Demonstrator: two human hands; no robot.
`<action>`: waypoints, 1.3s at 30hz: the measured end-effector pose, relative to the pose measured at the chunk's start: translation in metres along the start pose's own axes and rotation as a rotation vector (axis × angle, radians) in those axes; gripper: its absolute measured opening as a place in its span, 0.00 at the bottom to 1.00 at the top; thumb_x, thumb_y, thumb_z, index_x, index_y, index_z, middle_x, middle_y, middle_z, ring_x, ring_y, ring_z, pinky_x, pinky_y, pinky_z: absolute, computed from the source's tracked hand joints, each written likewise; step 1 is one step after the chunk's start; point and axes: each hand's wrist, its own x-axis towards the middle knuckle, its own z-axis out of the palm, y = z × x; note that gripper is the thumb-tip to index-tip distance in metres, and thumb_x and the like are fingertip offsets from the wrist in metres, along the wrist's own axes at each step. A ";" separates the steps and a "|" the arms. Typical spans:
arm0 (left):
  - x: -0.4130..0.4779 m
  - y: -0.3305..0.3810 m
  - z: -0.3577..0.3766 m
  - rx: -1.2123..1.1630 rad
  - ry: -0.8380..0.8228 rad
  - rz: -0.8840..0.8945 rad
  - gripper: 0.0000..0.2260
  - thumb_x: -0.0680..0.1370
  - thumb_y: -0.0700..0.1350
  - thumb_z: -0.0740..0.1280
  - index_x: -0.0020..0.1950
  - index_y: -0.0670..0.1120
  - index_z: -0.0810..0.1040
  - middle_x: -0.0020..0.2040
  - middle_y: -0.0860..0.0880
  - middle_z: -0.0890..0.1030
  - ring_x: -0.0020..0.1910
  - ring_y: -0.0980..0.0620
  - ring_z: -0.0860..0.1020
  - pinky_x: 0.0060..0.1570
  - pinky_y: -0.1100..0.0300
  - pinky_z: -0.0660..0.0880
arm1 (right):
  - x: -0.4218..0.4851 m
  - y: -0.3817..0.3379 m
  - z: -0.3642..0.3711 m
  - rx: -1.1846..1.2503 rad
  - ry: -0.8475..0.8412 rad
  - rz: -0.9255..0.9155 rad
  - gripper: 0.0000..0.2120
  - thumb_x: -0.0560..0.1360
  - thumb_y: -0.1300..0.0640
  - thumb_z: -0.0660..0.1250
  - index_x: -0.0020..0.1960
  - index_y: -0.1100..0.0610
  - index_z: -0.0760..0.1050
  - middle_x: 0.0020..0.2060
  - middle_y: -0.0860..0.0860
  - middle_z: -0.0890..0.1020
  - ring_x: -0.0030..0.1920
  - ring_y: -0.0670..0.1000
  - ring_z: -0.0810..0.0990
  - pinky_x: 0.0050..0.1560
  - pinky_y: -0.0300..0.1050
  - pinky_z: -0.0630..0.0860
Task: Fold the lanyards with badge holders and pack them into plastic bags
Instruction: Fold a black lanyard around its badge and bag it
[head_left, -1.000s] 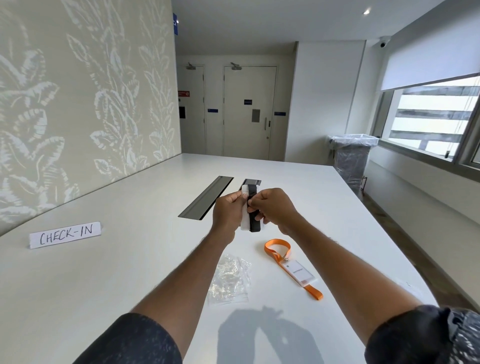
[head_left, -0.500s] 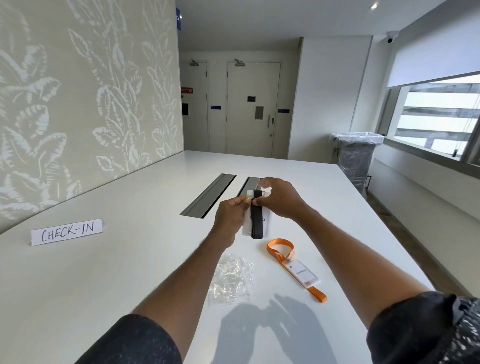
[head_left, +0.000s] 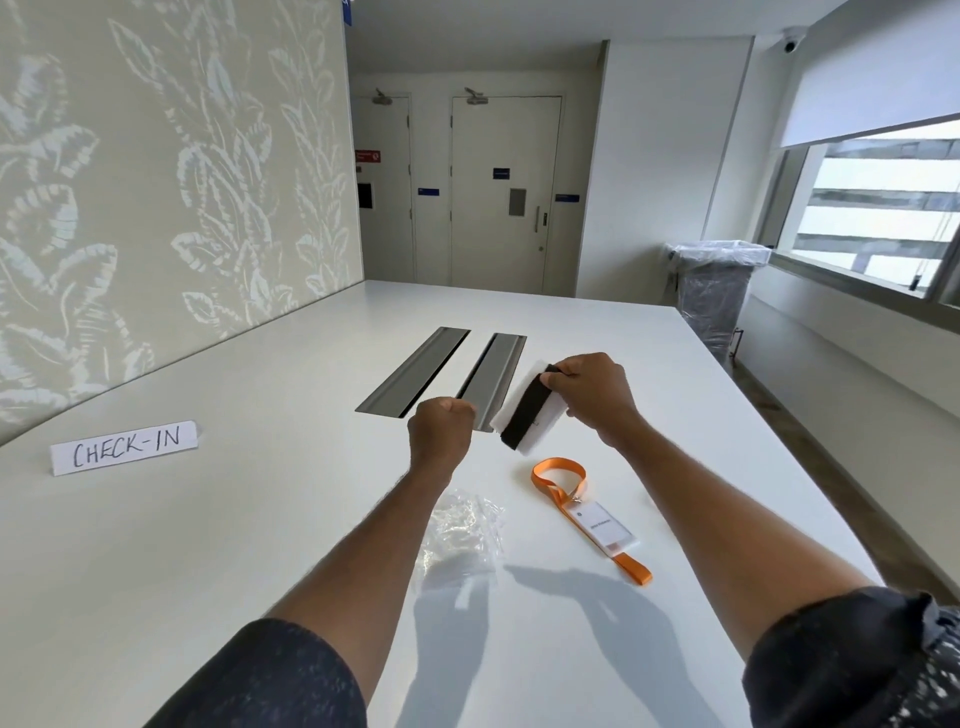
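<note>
The left hand (head_left: 441, 431) is coming off the bundle. 1 second ago both hands were working together on the black lanyard (head_left: 529, 410) and its white badge holder (head_left: 540, 437); now the right hand (head_left: 592, 395) alone is holding them, just beyond the orange lanyard (head_left: 558, 474) and above the bench (head_left: 208, 519). The right fingers are pinching the top end of the strap against the holder. The strap is lying folded lengthwise down the holder's face, and the whole piece is tilting, its lower end pointing back toward the orange lanyard.

The left fingers are clenching into a loose fist beyond and left of the orange lanyard, and nothing is showing inside them. That hand is hanging well apart from the bundle, with a gap of bare bench showing between them.

To my eye this means the folding of this 1st lanyard is finishing: the strap is sitting flat on its holder and 1 hand is enough to keep it so. The free left hand looks set to go for the crumpled clear plastic bags (head_left: 462, 525), which are lying on the bench just left of the orange lanyard, nearer the person. The risk is that the folded strap springs loose if the right pinch slackens before a bag is opened.

The orange lanyard itself is lying unfolded, its loop at the far end, its own clear badge holder (head_left: 605, 527) in the middle and a tail of strap trailing toward the person, so 1 more fold-and-pack is waiting.
</note>
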 end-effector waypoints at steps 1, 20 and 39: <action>-0.001 -0.007 0.000 0.104 -0.013 -0.043 0.08 0.72 0.41 0.65 0.32 0.43 0.74 0.31 0.41 0.74 0.34 0.39 0.67 0.34 0.59 0.66 | -0.002 0.009 0.001 0.028 0.016 0.046 0.09 0.72 0.55 0.71 0.41 0.62 0.83 0.35 0.60 0.83 0.30 0.53 0.75 0.34 0.48 0.76; -0.039 -0.096 0.042 0.817 -0.212 -0.107 0.07 0.70 0.42 0.65 0.47 0.45 0.76 0.51 0.44 0.82 0.53 0.41 0.81 0.43 0.57 0.73 | -0.028 0.119 0.038 0.318 0.039 0.518 0.06 0.72 0.61 0.73 0.44 0.65 0.81 0.44 0.59 0.82 0.40 0.56 0.83 0.32 0.45 0.82; -0.023 -0.075 0.022 0.071 -0.123 -0.371 0.06 0.71 0.33 0.69 0.38 0.38 0.73 0.34 0.41 0.77 0.25 0.43 0.80 0.39 0.43 0.83 | -0.035 0.110 0.049 0.310 -0.031 0.486 0.07 0.71 0.61 0.73 0.43 0.66 0.81 0.44 0.61 0.83 0.38 0.59 0.85 0.35 0.48 0.83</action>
